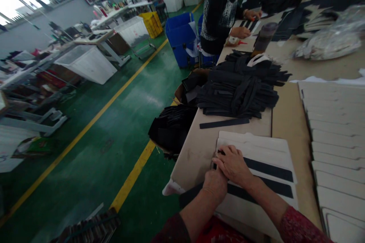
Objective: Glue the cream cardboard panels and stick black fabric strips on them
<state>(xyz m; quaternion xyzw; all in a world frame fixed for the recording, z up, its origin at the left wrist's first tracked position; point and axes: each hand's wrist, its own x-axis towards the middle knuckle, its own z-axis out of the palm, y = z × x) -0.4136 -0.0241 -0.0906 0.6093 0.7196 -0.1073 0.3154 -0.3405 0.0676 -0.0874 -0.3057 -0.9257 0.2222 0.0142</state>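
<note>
A white panel (262, 146) lies on the table with several black fabric strips (269, 169) across it. My right hand (234, 165) rests over the strips' left ends, its fingers bent down near the panel's left edge. Close against it, my left hand (216, 184) is closed, its fingertips meeting the right hand's fingers. Whatever sits between the fingertips is hidden. Part of another black strip (239, 191) shows beside my left wrist. Farther up the table, a single loose strip (224, 123) lies in front of a heap of black strips (239, 87).
Overlapping white panels (336, 140) line the right side. A dark bottle (265, 38) and a plastic bag (330, 43) stand beyond the heap. Across the table corner, a co-worker (218, 11) handles strips. Black material (173, 127) fills a container beside the table's left edge.
</note>
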